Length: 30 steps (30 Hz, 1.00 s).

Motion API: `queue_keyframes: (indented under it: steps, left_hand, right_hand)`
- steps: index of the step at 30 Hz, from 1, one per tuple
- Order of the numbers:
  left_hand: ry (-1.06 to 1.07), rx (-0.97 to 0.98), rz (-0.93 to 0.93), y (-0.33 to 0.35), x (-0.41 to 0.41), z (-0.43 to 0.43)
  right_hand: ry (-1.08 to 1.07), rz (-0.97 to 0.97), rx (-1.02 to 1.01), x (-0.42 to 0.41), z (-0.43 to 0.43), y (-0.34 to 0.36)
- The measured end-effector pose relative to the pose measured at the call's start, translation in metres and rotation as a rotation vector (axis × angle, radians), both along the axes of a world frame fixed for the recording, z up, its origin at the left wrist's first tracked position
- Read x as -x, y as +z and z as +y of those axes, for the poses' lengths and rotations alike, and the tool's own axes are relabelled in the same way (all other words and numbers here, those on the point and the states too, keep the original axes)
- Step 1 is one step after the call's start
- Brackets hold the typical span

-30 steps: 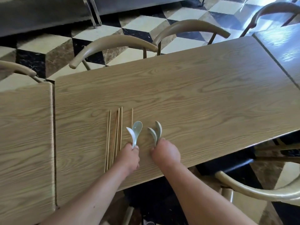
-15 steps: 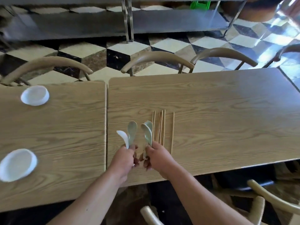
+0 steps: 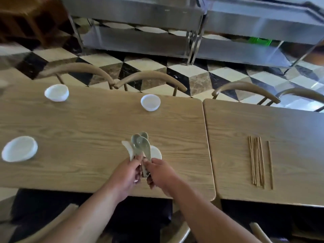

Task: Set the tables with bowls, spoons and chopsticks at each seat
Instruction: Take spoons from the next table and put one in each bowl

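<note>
Near the front edge of the left table (image 3: 87, 123), the left hand (image 3: 125, 174) and right hand (image 3: 162, 173) both clasp the handles of bunched celadon soup spoons (image 3: 140, 143), perhaps four. The spoons cover much of a white bowl (image 3: 156, 152) at twelve o'clock. Three other bowls (image 3: 150, 102) sit from nine to eleven. At three o'clock, wooden chopsticks (image 3: 259, 162) lie on the right table (image 3: 289, 134). Curved chair backs (image 3: 150, 77) line the far edge.

A restaurant dining room: joined wooden tables (image 3: 105, 123), curved-back chairs (image 3: 150, 74), steel racks (image 3: 140, 37), chequered floor (image 3: 198, 83).
</note>
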<state>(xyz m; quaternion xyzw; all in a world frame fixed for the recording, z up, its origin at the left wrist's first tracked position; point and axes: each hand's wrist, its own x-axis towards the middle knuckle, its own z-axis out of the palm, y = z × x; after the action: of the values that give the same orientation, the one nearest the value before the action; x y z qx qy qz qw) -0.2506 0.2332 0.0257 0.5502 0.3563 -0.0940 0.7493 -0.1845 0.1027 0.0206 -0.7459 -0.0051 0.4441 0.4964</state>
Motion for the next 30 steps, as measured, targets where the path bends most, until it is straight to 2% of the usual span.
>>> queue_keyframes:
  steps: [5,8,9,11,12,15,23,27,30]
  left_hand:
    - [0.03,-0.19,0.097,-0.009,0.002,0.047]
    - [0.065,-0.207,0.147,-0.025,0.002,0.062]
    - [0.073,-0.192,0.161,-0.03,0.003,0.064]
    - [0.068,-0.167,0.184,-0.038,0.006,0.066]
    - [0.062,-0.166,0.196,-0.042,0.006,0.067]
    - [0.072,-0.156,0.229,-0.052,0.004,0.067]
    - [0.129,-0.094,0.271,-0.053,-0.016,0.047]
    - [0.122,-0.063,0.284,-0.048,-0.019,0.045]
    - [0.122,-0.056,0.287,-0.045,-0.021,0.056]
  right_hand:
    - [0.005,-0.073,0.174,-0.01,0.026,0.007]
    - [0.032,-0.127,0.378,-0.035,0.016,0.002]
    - [0.063,-0.131,0.423,-0.044,0.009,-0.003]
    - [0.307,-0.206,0.555,-0.059,-0.002,-0.011]
    - [0.362,-0.239,0.588,-0.067,-0.007,-0.016]
    - [0.289,-0.373,0.629,-0.087,-0.016,-0.032]
    - [0.587,-0.368,0.698,-0.114,-0.001,-0.077]
    - [0.495,-0.359,0.731,-0.115,-0.002,-0.075]
    - [0.314,-0.646,0.715,-0.104,0.003,-0.057]
